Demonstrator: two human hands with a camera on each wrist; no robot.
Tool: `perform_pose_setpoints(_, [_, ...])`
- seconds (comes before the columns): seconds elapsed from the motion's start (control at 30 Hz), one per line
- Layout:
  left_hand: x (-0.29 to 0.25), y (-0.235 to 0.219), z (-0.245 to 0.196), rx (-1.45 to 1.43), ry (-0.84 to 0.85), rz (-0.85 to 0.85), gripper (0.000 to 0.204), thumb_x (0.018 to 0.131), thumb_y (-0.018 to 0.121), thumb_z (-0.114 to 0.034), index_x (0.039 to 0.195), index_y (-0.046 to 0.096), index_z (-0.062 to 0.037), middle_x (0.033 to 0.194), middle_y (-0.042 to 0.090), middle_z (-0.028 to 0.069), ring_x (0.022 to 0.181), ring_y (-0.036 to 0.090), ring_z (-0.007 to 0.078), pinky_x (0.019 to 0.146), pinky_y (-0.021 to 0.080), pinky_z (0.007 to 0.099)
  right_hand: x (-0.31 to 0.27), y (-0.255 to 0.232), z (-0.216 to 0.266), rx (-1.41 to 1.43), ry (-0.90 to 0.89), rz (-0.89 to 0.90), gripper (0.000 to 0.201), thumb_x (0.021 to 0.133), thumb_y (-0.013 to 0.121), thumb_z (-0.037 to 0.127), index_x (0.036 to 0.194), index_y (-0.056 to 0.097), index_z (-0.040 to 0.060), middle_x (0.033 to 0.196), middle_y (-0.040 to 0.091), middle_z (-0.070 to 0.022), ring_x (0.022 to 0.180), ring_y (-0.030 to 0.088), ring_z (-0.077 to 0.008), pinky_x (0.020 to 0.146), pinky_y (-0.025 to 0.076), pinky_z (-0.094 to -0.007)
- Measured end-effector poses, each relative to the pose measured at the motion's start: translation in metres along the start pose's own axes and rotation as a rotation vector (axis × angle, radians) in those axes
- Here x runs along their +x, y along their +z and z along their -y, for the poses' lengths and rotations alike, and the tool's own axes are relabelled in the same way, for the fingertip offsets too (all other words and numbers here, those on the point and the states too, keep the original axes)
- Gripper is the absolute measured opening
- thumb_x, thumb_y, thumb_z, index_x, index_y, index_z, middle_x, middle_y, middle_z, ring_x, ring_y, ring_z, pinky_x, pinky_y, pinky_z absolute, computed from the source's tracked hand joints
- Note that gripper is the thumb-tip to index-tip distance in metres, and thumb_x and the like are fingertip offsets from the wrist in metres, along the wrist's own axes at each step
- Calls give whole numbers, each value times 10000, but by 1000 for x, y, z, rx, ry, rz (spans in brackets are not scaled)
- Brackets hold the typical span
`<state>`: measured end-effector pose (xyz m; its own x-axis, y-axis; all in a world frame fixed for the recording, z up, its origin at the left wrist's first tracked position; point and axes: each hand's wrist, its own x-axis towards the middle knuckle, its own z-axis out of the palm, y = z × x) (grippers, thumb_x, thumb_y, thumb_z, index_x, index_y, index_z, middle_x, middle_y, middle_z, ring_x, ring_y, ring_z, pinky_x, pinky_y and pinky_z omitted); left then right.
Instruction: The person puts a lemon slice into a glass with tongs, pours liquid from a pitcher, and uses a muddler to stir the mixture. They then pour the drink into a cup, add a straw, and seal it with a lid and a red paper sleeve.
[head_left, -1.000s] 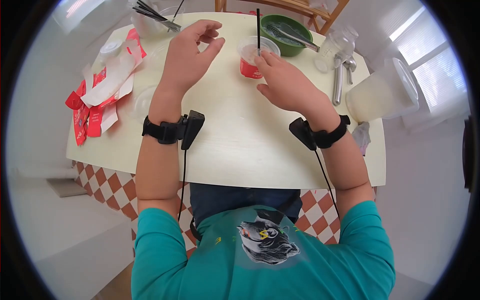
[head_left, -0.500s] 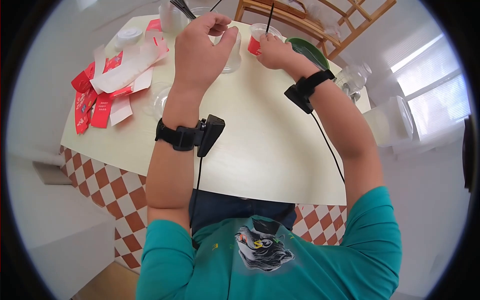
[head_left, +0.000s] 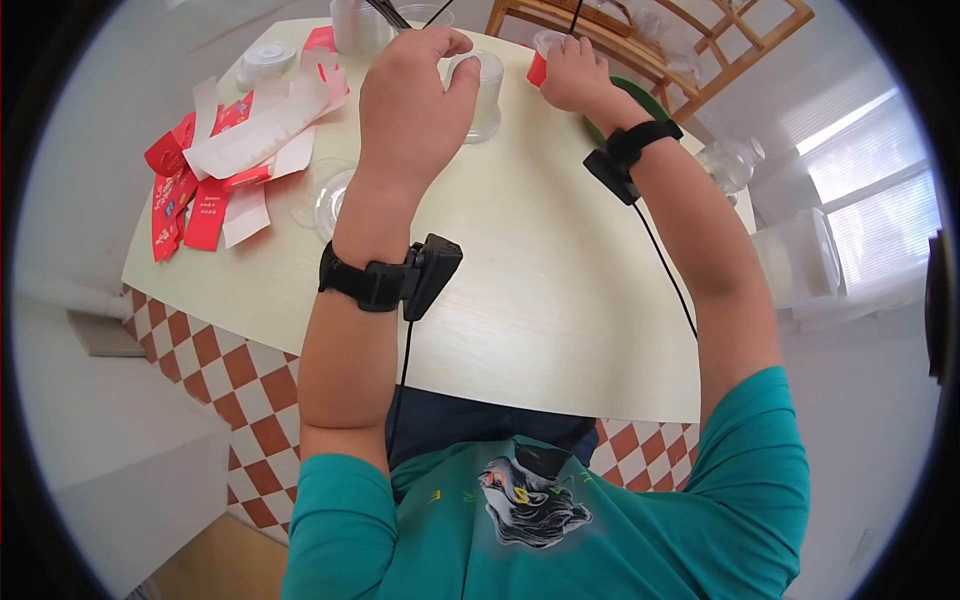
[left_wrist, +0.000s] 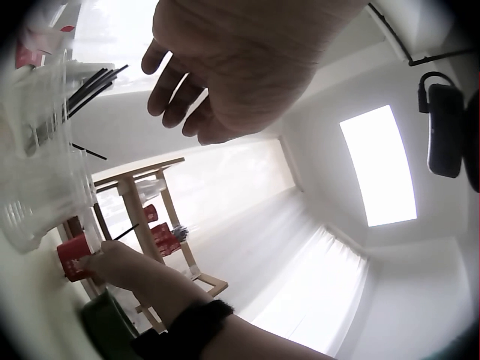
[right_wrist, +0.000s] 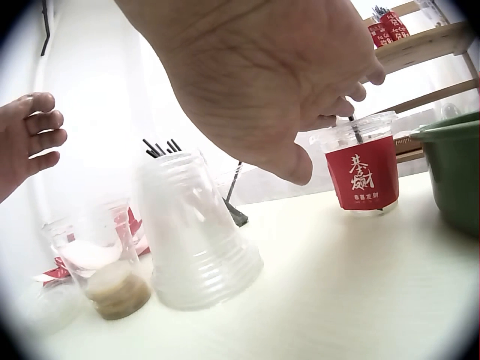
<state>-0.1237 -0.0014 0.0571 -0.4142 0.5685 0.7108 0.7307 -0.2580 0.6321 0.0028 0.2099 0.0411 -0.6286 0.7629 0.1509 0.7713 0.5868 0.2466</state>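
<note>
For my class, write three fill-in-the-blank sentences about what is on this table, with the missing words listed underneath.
1. The label on the cup is coloured ____.
2. The bowl beside that cup is ____.
3. Red and white paper lies on the same side of the table as the ____ hand.

Missing words: red; green; left.

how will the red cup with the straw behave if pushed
The red cup may tip if pushed near the rim, since its base is narrower than its top. Its clear rim looks like thin plastic, so the walls would probably flex if squeezed. The straw sticking up could catch a finger.
</note>
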Motion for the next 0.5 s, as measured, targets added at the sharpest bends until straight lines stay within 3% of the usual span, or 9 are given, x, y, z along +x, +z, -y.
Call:
perform_pose_setpoints(0.07, [-1,-1,1,10,0,-10,225,845,626,-182,993,660,-16,983,690,101,970,641,223,798,486,324,-10,-27,7,-7,-79,-57,652,789,581,161,1374,373,-37,1416,380,-214,1313,355,-371,1031,335,-540])
perform_pose_setpoints(0.13, [0,-2,-3,-11,-35,-47,212,849,617,-177,985,662,-21,973,688,97,954,643,217,803,485,321,-26,-53,21,369,-426,-72,699,753,652,187,1400,406,85,1405,394,-213,1284,396,-372,1033,377,-454])
perform_pose_setpoints(0.17, [0,-1,-4,-14,-33,-43,212,849,617,-177,985,662,-21,973,688,97,954,643,217,803,485,321,-25,-51,25,370,-420,-73,699,753,652,187,1400,406,85,1405,394,-213,1284,396,-372,1033,377,-454])
perform_pose_setpoints(0.23, [-1,0,-5,4,-17,-74,208,846,622,-177,980,663,-24,949,687,94,939,643,209,802,484,318,-20,-43,34,418,-599,-111,718,731,696,221,1398,431,192,1405,393,-211,1240,450,-364,1014,412,-402])
perform_pose_setpoints(0.33, [-1,1,-7,-67,-55,-55,207,841,631,-182,977,666,-29,934,685,89,930,642,204,808,482,316,-3,-35,47,396,-616,-1,718,729,707,213,1395,439,220,1352,467,-197,1173,512,-355,962,447,-410])
perform_pose_setpoints(0.37, [-2,1,-6,-66,-54,-57,207,841,631,-182,977,666,-29,934,685,89,930,642,204,808,482,316,-1,-38,49,377,-569,79,686,738,708,220,1378,462,203,1238,573,-182,1076,577,-342,905,474,-409])
perform_pose_setpoints(0.5, [-2,5,-1,-49,-26,-64,212,836,637,-184,975,666,-26,937,688,93,928,644,206,811,483,320,-1,-46,48,381,-486,96,645,746,710,223,1352,495,183,1090,648,-166,1008,610,-334,867,483,-414])
